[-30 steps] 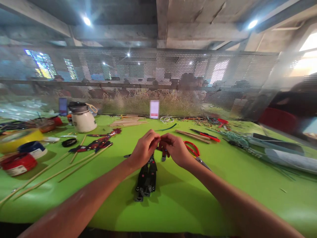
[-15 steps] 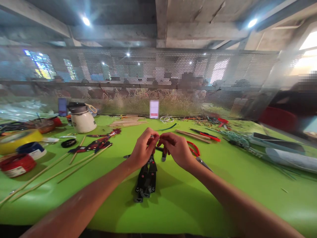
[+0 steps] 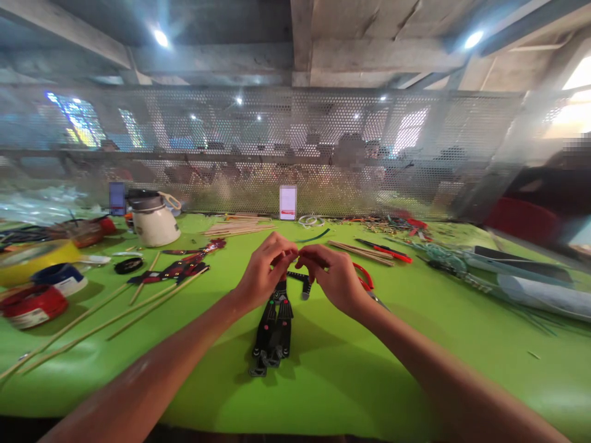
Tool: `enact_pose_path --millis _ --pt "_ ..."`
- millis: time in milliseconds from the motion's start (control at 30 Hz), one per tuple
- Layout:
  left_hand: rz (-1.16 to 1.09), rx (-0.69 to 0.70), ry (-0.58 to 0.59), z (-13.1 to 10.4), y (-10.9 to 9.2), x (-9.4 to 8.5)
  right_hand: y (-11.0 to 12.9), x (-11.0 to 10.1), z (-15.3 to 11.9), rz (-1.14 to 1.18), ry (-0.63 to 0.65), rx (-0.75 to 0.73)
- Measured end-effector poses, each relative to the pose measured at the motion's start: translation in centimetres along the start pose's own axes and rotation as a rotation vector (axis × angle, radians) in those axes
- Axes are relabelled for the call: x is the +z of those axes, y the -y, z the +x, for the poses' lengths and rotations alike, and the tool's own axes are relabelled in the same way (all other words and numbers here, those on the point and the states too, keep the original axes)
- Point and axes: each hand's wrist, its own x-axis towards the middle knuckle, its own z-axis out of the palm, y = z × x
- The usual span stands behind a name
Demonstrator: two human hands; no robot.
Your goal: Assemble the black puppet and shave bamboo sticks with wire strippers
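Fingertips [image 3: 290, 251] of our left hand [image 3: 263, 271] and right hand [image 3: 338, 280] close together, clamped on what we cannot tell, black jointed pink-dotted figure [image 3: 273, 332] towards seven o'clock, on glossy green tabletop [image 3: 337, 381]

Bright green tabletop [image 3: 360, 381] under a dark jointed figure [image 3: 272, 332]
Left of the figure sit a red-and-black puppet [image 3: 178, 269], a yellow tape roll [image 3: 46, 258] and a cream jug [image 3: 154, 229]; beyond it, thin sticks [image 3: 240, 229]; to its right, red-handled scissors [image 3: 368, 279].

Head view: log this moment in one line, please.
left hand: curled, contents unclear; right hand: curled, contents unclear; black figure: on green tabletop, partly hidden behind left hand; white jug: back left
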Motion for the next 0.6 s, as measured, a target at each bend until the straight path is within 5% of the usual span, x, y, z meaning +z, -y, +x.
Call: enact_pose_path --millis 600 --pt "-0.062 -0.06 -0.002 0.04 -0.17 -0.18 -0.06 -0.34 -0.09 0.064 0.028 0.003"
